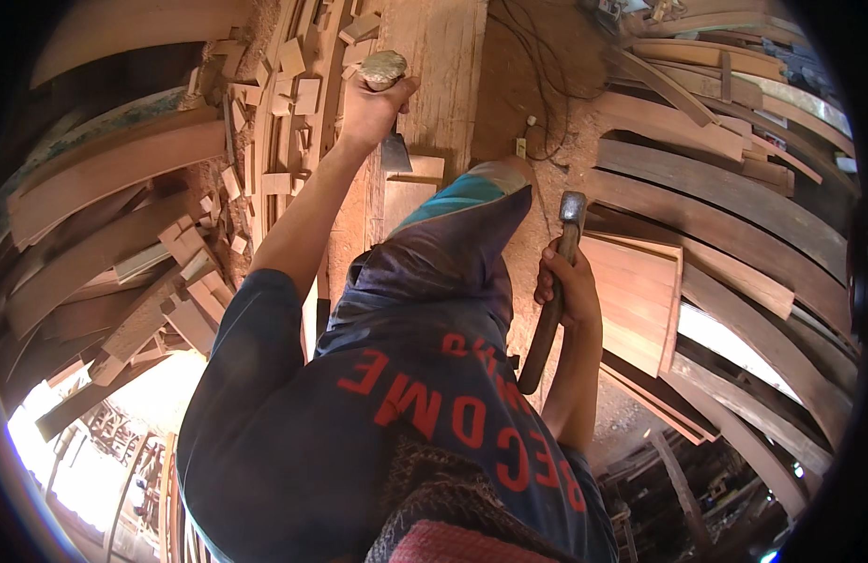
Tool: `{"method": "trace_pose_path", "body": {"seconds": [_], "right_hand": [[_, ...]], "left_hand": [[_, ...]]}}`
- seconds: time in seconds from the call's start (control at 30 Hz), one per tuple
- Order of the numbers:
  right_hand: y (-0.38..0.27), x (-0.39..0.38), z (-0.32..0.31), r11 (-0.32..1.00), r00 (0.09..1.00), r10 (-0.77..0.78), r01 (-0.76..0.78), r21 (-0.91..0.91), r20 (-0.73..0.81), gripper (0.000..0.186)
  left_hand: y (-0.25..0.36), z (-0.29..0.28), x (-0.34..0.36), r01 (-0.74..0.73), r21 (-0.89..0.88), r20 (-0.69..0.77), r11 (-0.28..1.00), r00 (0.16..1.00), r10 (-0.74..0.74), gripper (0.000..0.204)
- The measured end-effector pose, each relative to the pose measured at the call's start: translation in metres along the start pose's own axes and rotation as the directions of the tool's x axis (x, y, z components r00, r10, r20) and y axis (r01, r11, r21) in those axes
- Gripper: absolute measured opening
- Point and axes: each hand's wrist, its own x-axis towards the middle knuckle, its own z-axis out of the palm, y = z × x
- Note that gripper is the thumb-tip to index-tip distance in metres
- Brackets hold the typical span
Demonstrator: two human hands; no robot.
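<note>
Wooden surface (443, 84) at twelve o'clock, planks (715, 178) at two; left hand (368, 117) grips chisel (395, 154) near eleven, right hand (577, 284) hammer (547, 324) at three.

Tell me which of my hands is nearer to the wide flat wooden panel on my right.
Right. Your right hand, gripping the hammer, appears just left of the panel; your left hand, holding the chisel, is farther off toward the upper left.

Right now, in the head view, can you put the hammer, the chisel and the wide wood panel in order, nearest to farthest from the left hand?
1. Chisel: held in the left hand itself.
2. Hammer: over to the right, in the right hand.
3. Wide wood panel: farther right, past the hammer.
</note>
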Motion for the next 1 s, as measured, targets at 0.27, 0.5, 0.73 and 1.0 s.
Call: {"method": "trace_pose_path", "body": {"seconds": [0.27, 0.5, 0.73, 1.0], "right_hand": [[-0.068, 0.017, 0.065, 0.963, 0.996, -0.084, 0.079, -0.257, -0.009, 0.025], [-0.208, 0.026, 0.150, 0.512, 0.779, -0.603, 0.545, -0.664, 0.174, 0.022], [-0.185, 0.105, 0.227, 0.107, 0.798, -0.562, 0.333, -0.937, 0.219, 0.029], [-0.137, 0.107, 0.153, 0.090, 0.849, -0.368, 0.439, -0.894, 0.379, 0.028]], "left_hand": [[-0.046, -0.004, 0.017, 0.010, -0.039, -0.059, 0.999, 0.998, -0.012, 0.008], [-0.054, 0.007, 0.026, -0.035, 0.071, -0.012, 0.997, 0.999, 0.036, 0.006], [-0.063, 0.005, 0.025, -0.012, 0.066, -0.012, 0.998, 1.000, 0.013, 0.010], [-0.054, -0.025, 0.011, 0.068, -0.065, -0.175, 0.996, 0.981, -0.079, 0.006]]}}
